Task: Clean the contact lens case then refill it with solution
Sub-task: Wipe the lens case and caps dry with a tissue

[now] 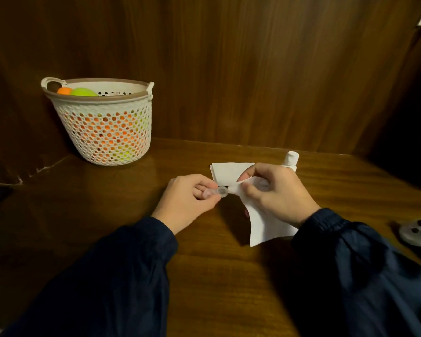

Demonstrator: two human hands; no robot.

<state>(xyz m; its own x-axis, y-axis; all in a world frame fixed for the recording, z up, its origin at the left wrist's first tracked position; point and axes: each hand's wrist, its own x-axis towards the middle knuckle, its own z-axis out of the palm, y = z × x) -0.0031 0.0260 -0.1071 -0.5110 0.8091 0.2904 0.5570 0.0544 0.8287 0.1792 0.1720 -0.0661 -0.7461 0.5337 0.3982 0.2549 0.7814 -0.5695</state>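
My left hand [187,198] pinches a small clear contact lens case [219,191] between thumb and fingers, a little above the wooden table [204,251]. My right hand [275,190] grips a white tissue [265,227], whose twisted tip touches the case's open well. The rest of the tissue hangs down under the hand. A white solution bottle [291,160] with its cap on stands just behind my right hand, partly hidden by it. A folded stack of white tissues [229,172] lies on the table behind both hands.
A white mesh basket [102,122] with orange and green balls stands at the back left. A grey round object with dark spots [418,232] lies at the right edge. Wooden panels wall in the back and sides.
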